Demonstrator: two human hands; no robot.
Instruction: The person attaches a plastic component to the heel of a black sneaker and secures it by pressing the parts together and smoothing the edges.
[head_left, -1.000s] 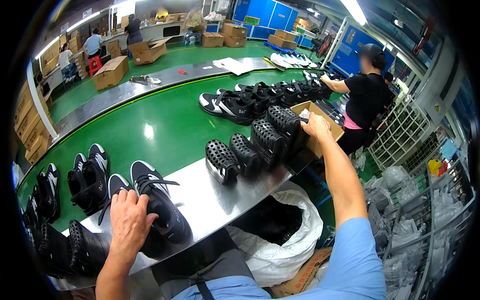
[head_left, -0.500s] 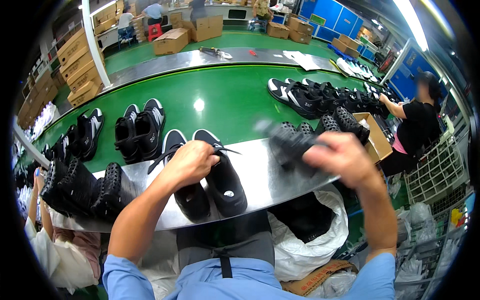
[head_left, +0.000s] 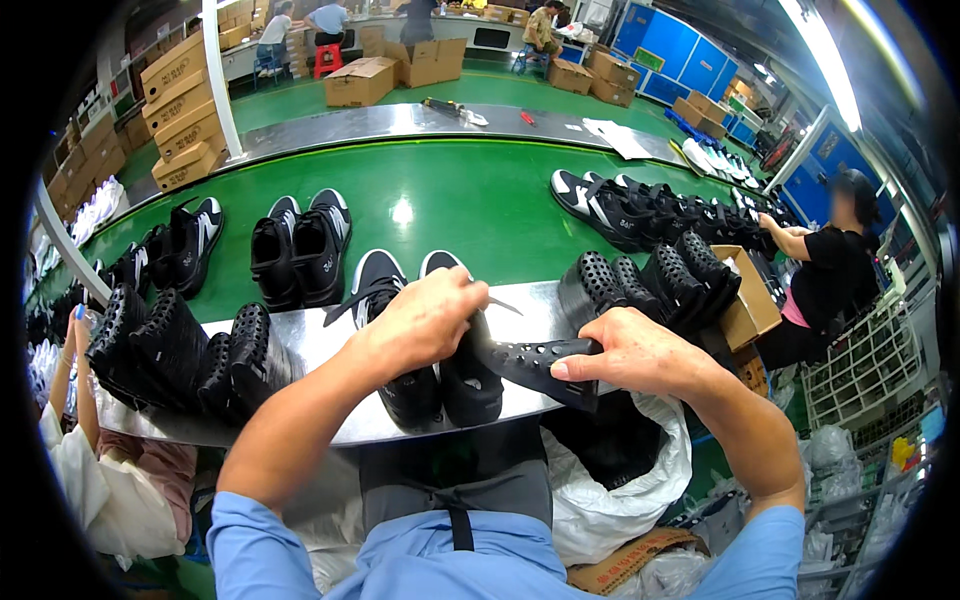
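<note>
Shoe (head_left: 472, 394), toe pointing away; black holed shoe tree (head_left: 532, 364) to its right, long axis crosswise to it, contact unclear; right hand (head_left: 642, 350), nearer the tree, clasps its end away from the shoe; left hand (head_left: 432, 312) curls over the shoe's front, cannot tell what it pinches.

From afar, I hold 2 bare forearms (head_left: 305, 410) angled inward: left hand (head_left: 432, 312) curled, back uppermost; right hand (head_left: 638, 350) clasped (thumb (head_left: 574, 370) pointing left).
</note>
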